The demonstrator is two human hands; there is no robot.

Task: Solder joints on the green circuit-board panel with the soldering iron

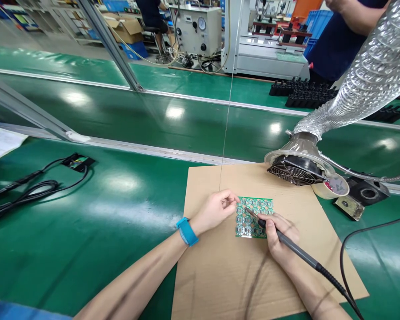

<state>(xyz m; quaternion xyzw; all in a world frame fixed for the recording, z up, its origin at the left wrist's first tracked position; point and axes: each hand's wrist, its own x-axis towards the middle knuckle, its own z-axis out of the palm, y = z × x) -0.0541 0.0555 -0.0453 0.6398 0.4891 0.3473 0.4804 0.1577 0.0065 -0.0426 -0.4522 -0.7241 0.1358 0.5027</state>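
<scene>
Solder wire (pixel 224 133) is feeding down into the pinched left hand (pixel 216 210) at the circuit board's (pixel 253 218) ten o'clock corner, while the right hand (pixel 280 238) is gripping the soldering iron (pixel 286 243) (long axis running four to ten o'clock), tip touching the board on the cardboard sheet (pixel 220 266).

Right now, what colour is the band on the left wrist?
Blue: the wristband sits just behind the left hand. Head view shows it clearly.

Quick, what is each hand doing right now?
Left hand: pinched shut on thin solder wire.
Right hand: shut on black pen-shaped soldering iron, tip on green circuit board.
</scene>
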